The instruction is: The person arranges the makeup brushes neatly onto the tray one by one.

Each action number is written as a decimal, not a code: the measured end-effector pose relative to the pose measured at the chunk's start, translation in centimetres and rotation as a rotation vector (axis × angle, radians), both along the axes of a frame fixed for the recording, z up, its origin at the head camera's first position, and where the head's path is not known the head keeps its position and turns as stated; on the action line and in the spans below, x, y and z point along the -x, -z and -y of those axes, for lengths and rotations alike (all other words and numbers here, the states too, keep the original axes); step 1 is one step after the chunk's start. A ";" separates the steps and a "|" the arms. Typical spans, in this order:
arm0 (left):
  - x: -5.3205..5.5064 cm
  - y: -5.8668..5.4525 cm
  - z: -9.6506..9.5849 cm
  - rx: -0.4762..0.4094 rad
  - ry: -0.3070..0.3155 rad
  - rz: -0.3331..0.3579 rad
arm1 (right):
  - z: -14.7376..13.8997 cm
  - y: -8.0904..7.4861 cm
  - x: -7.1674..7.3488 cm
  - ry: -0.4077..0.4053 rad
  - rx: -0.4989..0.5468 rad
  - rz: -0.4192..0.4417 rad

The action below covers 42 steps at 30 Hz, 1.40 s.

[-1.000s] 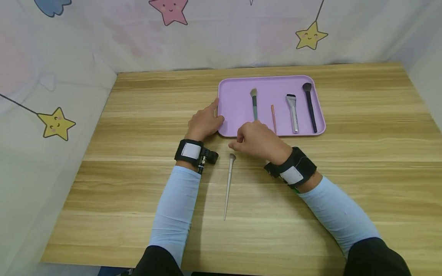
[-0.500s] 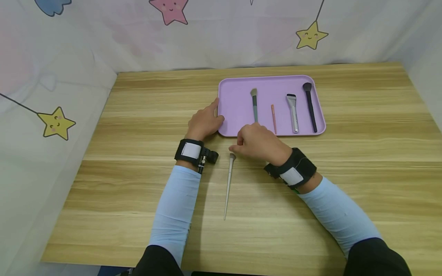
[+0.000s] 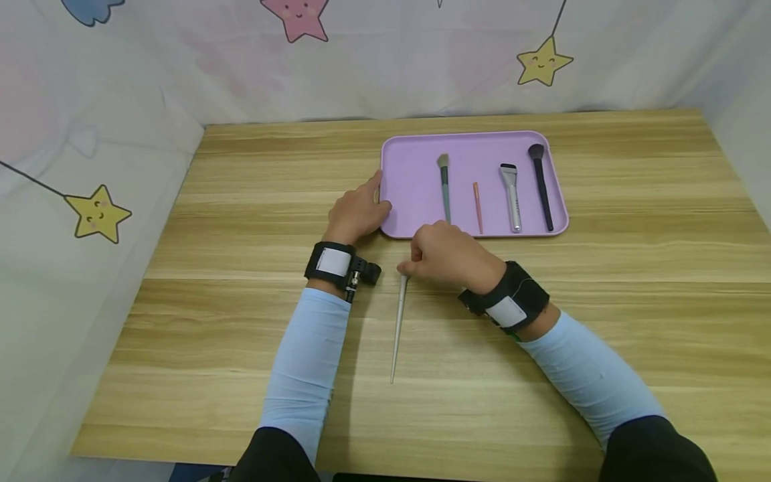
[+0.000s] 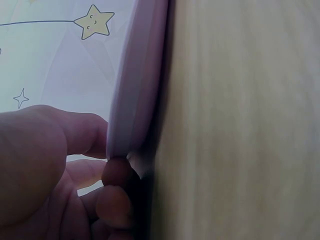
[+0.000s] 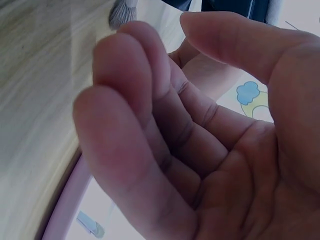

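Note:
A lilac tray (image 3: 412, 177) lies toward the back of the table. My left hand (image 3: 357, 215) holds its front left corner, thumb and fingers pinching the rim in the left wrist view. On the wood in front of the tray lies a slim grey-handled makeup brush (image 3: 397, 335), head toward the tray. Over its head hovers my right hand (image 3: 452, 258), fingers curved and thumb apart. In the right wrist view the grey bristles (image 5: 122, 15) show just beyond the fingertips, and nothing sits between thumb and fingers. The right hand hides the brush's head in the head view.
Inside the tray lie a green makeup brush (image 3: 444, 184), a short orange brush (image 3: 478, 207), a silver flat brush (image 3: 512, 201) and a black brush (image 3: 541, 187). Wooden table surface (image 3: 241, 268) surrounds it. A printed curtain (image 3: 391, 73) hangs behind.
My right hand has come slightly down toward me, and now covers the grey brush's head. More of the green brush's handle shows. The left hand and tray have stayed put.

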<state>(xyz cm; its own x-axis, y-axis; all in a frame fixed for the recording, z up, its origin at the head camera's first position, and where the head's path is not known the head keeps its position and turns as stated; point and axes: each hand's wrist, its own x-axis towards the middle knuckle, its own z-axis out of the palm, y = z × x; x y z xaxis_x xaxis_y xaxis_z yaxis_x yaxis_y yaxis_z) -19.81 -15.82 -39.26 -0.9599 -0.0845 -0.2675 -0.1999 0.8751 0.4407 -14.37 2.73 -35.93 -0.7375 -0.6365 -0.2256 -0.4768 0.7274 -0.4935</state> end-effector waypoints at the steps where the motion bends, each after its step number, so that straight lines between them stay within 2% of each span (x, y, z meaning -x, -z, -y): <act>1: 0.0 0.0 0.0 0.000 0.000 0.001 | 0.0 0.0 -0.1 -0.003 -0.003 0.000; 19: 0.0 -0.2 0.1 0.003 -0.002 0.017 | 0.3 0.3 -0.4 -0.039 -0.034 0.004; 42: 0.0 -0.2 0.0 0.002 -0.007 0.028 | 0.8 0.3 -1.5 -0.140 -0.080 0.004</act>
<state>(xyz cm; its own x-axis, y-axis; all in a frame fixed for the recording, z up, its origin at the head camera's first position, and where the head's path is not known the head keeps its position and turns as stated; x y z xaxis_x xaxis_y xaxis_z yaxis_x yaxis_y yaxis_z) -19.78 -15.82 -39.01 -0.9515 -0.0913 -0.2938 -0.2177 0.8746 0.4332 -12.82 1.88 -36.23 -0.6414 -0.7133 -0.2825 -0.5745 0.6906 -0.4393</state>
